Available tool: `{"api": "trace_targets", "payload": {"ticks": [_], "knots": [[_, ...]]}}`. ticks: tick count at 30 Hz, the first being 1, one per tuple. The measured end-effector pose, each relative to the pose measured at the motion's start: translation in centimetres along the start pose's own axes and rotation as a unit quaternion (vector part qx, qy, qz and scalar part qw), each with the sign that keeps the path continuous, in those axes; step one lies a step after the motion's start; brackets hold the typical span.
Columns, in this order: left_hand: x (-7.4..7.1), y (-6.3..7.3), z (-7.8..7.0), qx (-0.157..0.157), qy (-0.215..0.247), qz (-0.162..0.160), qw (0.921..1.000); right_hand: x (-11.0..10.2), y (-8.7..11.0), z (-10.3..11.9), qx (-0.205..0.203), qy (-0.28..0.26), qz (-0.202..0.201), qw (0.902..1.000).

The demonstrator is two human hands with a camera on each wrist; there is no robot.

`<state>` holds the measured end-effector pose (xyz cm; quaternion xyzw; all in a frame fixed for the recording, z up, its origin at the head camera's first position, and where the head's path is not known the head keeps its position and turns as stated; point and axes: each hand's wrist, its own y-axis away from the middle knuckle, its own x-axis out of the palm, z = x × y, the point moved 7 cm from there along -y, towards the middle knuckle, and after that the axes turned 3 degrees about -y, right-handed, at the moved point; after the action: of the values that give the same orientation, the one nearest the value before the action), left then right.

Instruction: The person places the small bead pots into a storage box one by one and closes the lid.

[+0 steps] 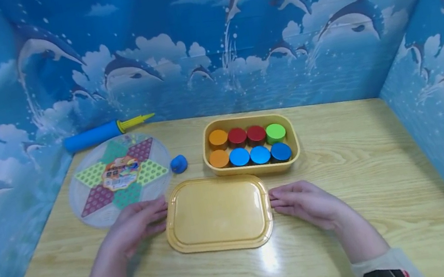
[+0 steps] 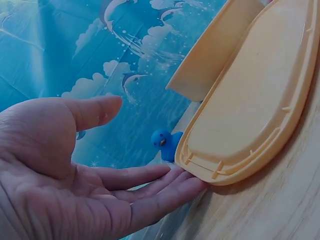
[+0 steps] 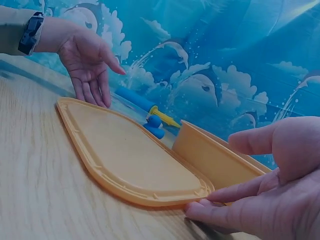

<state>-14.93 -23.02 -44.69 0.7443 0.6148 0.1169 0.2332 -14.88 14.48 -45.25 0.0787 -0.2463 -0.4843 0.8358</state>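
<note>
A yellow rectangular plastic lid (image 1: 218,213) with rounded corners lies on the table, a raised rim with small ribs facing up. At its left end, the extended fingertips of my left hand (image 1: 139,225) touch the edge; the thumb is raised clear of it in the left wrist view. My right hand (image 1: 308,203) is at the opposite end, straight fingers against the rim and thumb apart from it. Just behind the lid stands a matching yellow box (image 1: 259,170), holding several round-topped pieces in orange, red, green and blue.
Left of the box sits a small blue rubber duck (image 1: 179,164). A round clear Chinese checkers board (image 1: 104,214) lies beyond my left hand, with a blue and yellow hand pump (image 1: 94,136) behind it. Dolphin-printed cloth walls (image 1: 205,92) enclose the wooden table (image 1: 360,145).
</note>
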Motion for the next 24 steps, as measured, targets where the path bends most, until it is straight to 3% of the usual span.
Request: {"api": "trace_targets", "payload": {"ticks": [10,14,24], "knots": [[0.9,0.7,-0.4,0.014,-0.044,0.028,0.9985,0.9,-0.2,-0.1,-0.009,-0.012,0.026,0.9995],[0.8,1.3,-0.7,0.013,-0.059,0.022,0.9979,1.3,-0.1,0.0,-0.012,-0.015,0.046,0.9988],[-0.4,3.4,-3.7,0.044,-0.098,0.015,0.994,2.6,1.6,2.3,-0.02,-0.029,0.111,0.9932]]}}
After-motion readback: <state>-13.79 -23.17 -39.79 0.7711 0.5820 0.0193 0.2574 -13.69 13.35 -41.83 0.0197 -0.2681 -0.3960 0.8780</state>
